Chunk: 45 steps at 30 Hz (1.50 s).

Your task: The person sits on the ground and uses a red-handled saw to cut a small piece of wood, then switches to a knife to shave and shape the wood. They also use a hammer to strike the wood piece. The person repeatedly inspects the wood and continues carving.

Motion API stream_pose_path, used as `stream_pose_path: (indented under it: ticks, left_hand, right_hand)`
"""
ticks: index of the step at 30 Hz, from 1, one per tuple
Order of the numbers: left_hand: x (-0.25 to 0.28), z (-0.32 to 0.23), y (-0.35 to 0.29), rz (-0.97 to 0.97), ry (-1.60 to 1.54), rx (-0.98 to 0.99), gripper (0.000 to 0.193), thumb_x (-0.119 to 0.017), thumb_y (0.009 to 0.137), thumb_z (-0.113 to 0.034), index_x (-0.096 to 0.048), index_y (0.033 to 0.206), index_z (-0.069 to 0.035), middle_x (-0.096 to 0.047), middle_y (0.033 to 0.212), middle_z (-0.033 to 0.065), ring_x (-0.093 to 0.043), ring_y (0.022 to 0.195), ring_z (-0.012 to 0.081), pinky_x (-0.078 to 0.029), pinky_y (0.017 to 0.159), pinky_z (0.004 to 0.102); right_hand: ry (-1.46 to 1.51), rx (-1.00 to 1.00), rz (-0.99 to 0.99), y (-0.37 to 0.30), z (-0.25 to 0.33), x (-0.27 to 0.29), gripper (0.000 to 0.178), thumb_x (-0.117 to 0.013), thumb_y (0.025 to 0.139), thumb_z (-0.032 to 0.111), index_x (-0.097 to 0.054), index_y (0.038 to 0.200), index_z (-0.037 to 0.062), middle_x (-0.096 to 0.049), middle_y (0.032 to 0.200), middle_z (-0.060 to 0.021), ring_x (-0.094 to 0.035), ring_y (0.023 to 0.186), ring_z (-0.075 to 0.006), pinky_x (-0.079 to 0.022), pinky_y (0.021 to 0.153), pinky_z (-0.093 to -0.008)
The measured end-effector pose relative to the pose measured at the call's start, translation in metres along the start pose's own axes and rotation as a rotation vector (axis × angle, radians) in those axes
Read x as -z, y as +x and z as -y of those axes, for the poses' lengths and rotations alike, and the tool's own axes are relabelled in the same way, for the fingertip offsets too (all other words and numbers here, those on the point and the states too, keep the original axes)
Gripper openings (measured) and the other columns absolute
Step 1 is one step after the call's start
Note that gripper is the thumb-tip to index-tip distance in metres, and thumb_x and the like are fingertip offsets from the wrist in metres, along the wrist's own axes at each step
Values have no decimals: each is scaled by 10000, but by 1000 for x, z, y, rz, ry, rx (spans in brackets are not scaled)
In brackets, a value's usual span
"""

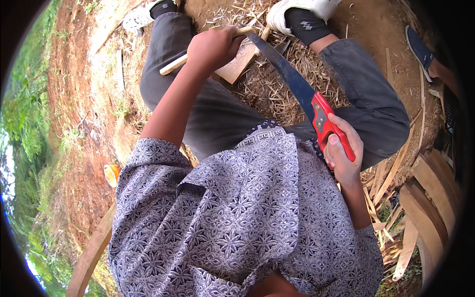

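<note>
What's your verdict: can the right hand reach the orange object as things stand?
Probably not: the right hand grips the saw, and the orange object lies beyond the left arm.

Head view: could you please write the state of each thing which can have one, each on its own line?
Thin pale wooden stick: gripped in the left hand.
Red-handled, dark-bladed metal saw: blade uncovered, held in the right hand; contact with the stick unclear.
Flat pale wooden board: not held, partly hidden.
Thin straw-coloured wood shavings: scattered loosely.
Long tan wooden planks: piled together, not held.
</note>
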<state>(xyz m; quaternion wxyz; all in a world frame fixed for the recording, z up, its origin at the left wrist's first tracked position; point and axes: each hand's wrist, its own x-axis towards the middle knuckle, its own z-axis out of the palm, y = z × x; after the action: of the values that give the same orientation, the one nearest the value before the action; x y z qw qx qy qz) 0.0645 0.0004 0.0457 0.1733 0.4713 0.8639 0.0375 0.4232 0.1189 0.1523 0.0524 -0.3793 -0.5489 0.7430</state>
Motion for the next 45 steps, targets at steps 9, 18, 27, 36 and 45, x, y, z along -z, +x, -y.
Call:
stream_pose_path:
  ticks: [9, 18, 27, 36, 45]
  left_hand:
    - [75, -24, -45, -342, -535, -165, 330, -628, 1007, -301, -568, 869, -8, -574, 650, 153, -581, 588, 315, -434, 577, 395]
    - [102, -45, -85, -395, -1059, -282, 394, -498, 1089, -366, -554, 882, -37, -476, 805, -18, -422, 760, 73, -352, 680, 250]
    - [60, -39, -91, -261, -1724, -272, 424, -394, 952, -505, -485, 862, -100, -428, 845, 41, -458, 854, 210, -363, 1017, 440]
    - [56, -56, -93, -195, -1961, -151, 422, -368, 948, -480, -474, 866, -80, -434, 845, 70, -472, 873, 245, -367, 1048, 472]
    - [37, -66, -97, -368, -1994, 245, 685, -222, 1030, -544, -575, 1211, 14, -560, 1427, 226, -522, 1331, 358, -318, 1186, 525]
  right_hand:
    - [25, 370, -37, -14, 38, 63, 588, -554, 1076, 269, -416, 1466, -149, -459, 596, 25, -396, 460, -32, -360, 449, -205]
    - [-270, 557, -484, -96, 100, 168, 737, -424, 1096, 437, -342, 1524, -158, -529, 788, -25, -468, 718, -98, -433, 773, -240]
    - [-398, 467, -934, -216, 88, 240, 427, -506, 1080, 274, -611, 1416, 32, -538, 746, 12, -486, 689, -80, -413, 648, -229]
    - [180, 198, -1373, -264, -112, 302, 403, -488, 1106, 349, -654, 1305, 40, -662, 838, -46, -581, 655, -108, -489, 568, -257]
    - [-358, -569, -1828, -287, -303, 436, 493, -693, 938, 430, -734, 1171, -3, -749, 1096, -111, -704, 960, -231, -549, 849, -428]
